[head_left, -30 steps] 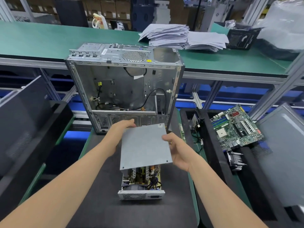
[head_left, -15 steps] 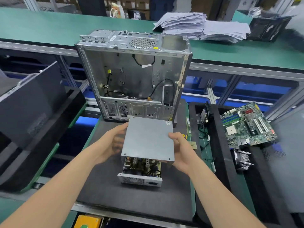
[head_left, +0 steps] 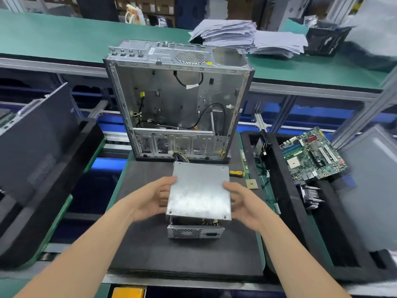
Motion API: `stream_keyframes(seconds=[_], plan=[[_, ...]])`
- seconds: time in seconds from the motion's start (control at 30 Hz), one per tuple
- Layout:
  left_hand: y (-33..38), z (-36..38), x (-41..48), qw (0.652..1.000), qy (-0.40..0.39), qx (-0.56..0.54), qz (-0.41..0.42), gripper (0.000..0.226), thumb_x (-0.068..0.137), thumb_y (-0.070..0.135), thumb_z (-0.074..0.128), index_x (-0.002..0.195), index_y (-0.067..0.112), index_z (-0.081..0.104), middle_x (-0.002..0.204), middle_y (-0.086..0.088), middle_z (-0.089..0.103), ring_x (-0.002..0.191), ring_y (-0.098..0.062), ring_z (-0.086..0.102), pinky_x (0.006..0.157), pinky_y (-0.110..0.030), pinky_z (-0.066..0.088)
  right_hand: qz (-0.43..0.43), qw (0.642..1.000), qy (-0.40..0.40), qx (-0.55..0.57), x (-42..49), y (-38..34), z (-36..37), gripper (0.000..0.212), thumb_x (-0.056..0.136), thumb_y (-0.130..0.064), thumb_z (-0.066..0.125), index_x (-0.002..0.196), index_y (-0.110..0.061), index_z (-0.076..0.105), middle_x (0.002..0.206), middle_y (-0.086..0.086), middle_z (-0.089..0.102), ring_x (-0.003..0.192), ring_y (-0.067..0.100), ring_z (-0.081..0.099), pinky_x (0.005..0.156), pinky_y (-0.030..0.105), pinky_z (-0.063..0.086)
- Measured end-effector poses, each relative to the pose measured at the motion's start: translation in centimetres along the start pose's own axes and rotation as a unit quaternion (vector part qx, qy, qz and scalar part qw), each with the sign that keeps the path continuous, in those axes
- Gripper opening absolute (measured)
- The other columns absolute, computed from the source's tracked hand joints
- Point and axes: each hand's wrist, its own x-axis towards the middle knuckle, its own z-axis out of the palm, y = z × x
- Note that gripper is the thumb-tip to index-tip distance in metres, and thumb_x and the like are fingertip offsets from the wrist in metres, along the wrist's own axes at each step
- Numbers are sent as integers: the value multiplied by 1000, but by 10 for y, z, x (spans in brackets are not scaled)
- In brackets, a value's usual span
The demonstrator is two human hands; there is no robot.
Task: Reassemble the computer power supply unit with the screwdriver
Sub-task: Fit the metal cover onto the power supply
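Note:
A grey metal cover (head_left: 198, 192) lies nearly flat over the power supply unit (head_left: 194, 231), whose vented front face still shows below it on the black mat (head_left: 182, 257). My left hand (head_left: 150, 197) holds the cover's left edge and my right hand (head_left: 243, 203) holds its right edge. A gap at the front shows wires inside. A screwdriver (head_left: 236, 174) with a yellow and black handle lies on the mat just right of the cover's far corner.
An empty open computer case (head_left: 178, 104) stands upright at the mat's far edge. To the right a black tray holds a motherboard (head_left: 312, 155), a heatsink (head_left: 310, 195) and cables. A small chip (head_left: 251, 183) lies near my right hand. Dark panels sit left; paper stacks (head_left: 247, 36) behind.
The cover has come down from a tilted, raised position to sit almost flat over the unit, hiding most of its insides. Both hands moved down with it along its sides.

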Motion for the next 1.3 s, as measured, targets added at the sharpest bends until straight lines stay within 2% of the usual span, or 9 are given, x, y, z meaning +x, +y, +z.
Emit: stream_keyframes(seconds=[0.07, 0.23, 0.4, 0.57, 0.73, 0.8, 1.03, 1.13, 1.3], plan=[[1, 1, 2, 1000, -14, 6, 7, 80, 64, 54, 92, 120, 12, 53, 121, -6, 36, 105, -31, 39, 107, -50, 43, 0, 1000, 5, 6, 0, 2, -1, 80, 66, -43, 97, 136, -17, 68, 132, 19, 71, 126, 48, 64, 103, 68, 52], [-6, -7, 6, 1000, 0, 27, 1, 77, 65, 57, 91, 121, 14, 60, 119, -8, 50, 105, -31, 49, 113, -54, 41, 6, 1000, 20, -7, 0, 8, -5, 79, 65, -45, 96, 135, -18, 69, 129, 19, 73, 122, 46, 67, 100, 64, 56], [-11, -9, 6, 999, 7, 32, -9, 75, 64, 59, 91, 117, 16, 60, 116, -8, 48, 100, -32, 49, 92, -45, 58, 14, 1000, 14, -16, 4, 10, -9, 61, 66, -46, 93, 120, -22, 79, 126, 20, 74, 103, 36, 71, 100, 60, 57], [-24, -13, 4, 999, 21, 28, -29, 74, 66, 61, 88, 115, 13, 62, 114, -10, 45, 100, -32, 49, 87, -41, 61, 30, 998, 27, -45, 8, 19, -8, 73, 67, -50, 91, 130, -19, 71, 124, 19, 75, 107, 37, 72, 99, 56, 59], [-35, -11, 6, 996, 58, 48, -40, 56, 62, 61, 88, 90, 14, 77, 79, -8, 50, 72, -23, 59, 71, -36, 59, 57, 997, 32, -42, 13, 33, -10, 71, 67, -49, 88, 128, -19, 71, 121, 19, 76, 105, 32, 74, 98, 54, 60], [-38, -11, 7, 996, 65, 49, -38, 49, 63, 60, 87, 82, 15, 78, 75, -6, 52, 69, -21, 59, 70, -35, 58, 63, 997, 25, -39, 14, 36, -11, 69, 68, -49, 88, 128, -18, 72, 122, 19, 76, 107, 32, 74, 96, 54, 61], [-47, -13, 9, 994, 86, 53, -36, 59, 60, 60, 85, 88, 8, 82, 90, -15, 75, 78, -27, 71, 73, -37, 60, 71, 996, 13, -49, 19, 41, -11, 63, 71, -49, 87, 125, -18, 75, 117, 20, 77, 89, 24, 75, 95, 52, 62], [-45, -10, 9, 993, 90, 71, -35, 56, 68, 61, 79, 94, 12, 84, 105, -20, 77, 89, -29, 73, 78, -37, 60, 66, 997, 13, -44, 20, 42, -12, 58, 70, -49, 89, 118, -18, 79, 118, 21, 76, 90, 26, 74, 97, 53, 61], [-39, -7, 9, 987, 93, 125, -47, 59, 95, 59, 57, 116, 7, 76, 109, -15, 78, 95, -27, 74, 83, -33, 58, 62, 994, 32, -78, 20, 41, -11, 68, 67, -55, 89, 122, -17, 76, 115, 16, 79, 98, 30, 78, 93, 48, 63]])
